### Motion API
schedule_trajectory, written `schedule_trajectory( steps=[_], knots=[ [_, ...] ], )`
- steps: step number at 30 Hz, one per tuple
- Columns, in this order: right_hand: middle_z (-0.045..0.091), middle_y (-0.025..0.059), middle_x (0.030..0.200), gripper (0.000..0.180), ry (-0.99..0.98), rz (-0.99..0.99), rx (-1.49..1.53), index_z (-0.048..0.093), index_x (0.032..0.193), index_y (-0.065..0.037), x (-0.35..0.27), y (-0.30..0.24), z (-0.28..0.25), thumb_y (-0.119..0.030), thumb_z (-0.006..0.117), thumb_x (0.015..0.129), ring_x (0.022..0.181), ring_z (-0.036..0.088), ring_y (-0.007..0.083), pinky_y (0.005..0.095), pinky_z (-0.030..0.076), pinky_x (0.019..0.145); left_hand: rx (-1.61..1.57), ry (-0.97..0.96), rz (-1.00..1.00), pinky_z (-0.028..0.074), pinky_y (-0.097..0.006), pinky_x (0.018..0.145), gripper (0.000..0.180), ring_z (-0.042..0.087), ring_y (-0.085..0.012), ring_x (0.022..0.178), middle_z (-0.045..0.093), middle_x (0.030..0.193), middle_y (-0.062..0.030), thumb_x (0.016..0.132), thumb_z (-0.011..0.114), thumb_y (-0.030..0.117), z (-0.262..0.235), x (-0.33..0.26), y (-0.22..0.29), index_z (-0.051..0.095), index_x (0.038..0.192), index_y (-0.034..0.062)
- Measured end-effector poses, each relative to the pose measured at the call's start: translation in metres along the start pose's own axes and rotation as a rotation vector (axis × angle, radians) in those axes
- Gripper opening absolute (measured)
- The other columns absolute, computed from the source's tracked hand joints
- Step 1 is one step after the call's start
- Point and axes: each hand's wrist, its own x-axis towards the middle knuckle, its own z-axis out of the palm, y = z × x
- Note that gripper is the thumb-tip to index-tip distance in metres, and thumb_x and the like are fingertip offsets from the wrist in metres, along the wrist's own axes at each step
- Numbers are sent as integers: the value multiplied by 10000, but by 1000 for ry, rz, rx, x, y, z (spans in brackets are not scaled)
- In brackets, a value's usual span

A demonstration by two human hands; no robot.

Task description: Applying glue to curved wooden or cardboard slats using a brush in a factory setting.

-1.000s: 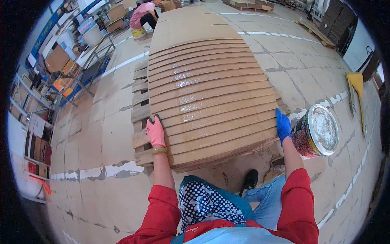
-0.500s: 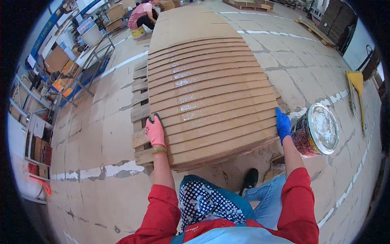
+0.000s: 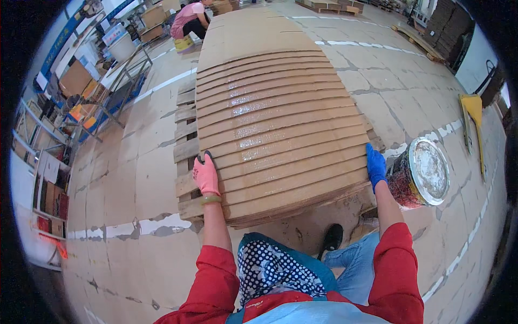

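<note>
Before me lies a stack of overlapping brown cardboard sheets (image 3: 302, 186), fanned like shingles, with a wet, shiny band of what looks like glue (image 3: 251, 129) running across their exposed strips. My left hand (image 3: 205, 175), in a pink glove with dark fingertips, grips the stack's left edge near the close end. Opposite it, my right hand (image 3: 376, 166) in a blue glove holds the right edge, its fingers closed along the side. The undersides of both hands' grips are hidden. A wooden pallet (image 3: 186, 150) shows beneath the sheets.
A paint-smeared bucket (image 3: 429, 170) stands right of my right hand. Farther right is a yellow pallet-jack-like tool (image 3: 472, 110). A person in pink (image 3: 186, 19) sits at the far left beyond a metal-framed table (image 3: 116, 81). Racks with boxes (image 3: 51, 183) line the left.
</note>
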Motion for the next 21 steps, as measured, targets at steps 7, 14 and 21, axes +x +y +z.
schedule_trajectory(
  steps=[7, 14, 21],
  knots=[
    [577, 160, 856, 428, -42, 27, -3, 411, 1249, -123, 1, -4, -4, -36, 394, 830, 753, 575, 305, 410, 470, 646, 7, 27, -1, 399, -410, 880, 540, 520, -383, 1011, 550, 1072, -258, 823, 493, 412, 2, 0, -1, 533, 1092, -54],
    [572, 135, 811, 448, 40, -37, -99, 399, 1254, -121, -1, 0, 1, -39, 417, 814, 713, 576, 276, 387, 473, 610, -14, 14, 10, 402, -408, 878, 534, 518, -381, 1015, 550, 1075, -255, 820, 501, 407, 3, 1, -2, 530, 1099, -47],
    [562, 125, 830, 449, 13, -30, -69, 399, 1252, -111, -1, -1, 0, -39, 422, 809, 723, 568, 269, 381, 467, 612, -32, -8, -13, 401, -408, 879, 544, 518, -382, 1015, 548, 1083, -255, 816, 502, 411, 0, 0, -2, 524, 1104, -50]
  ],
)
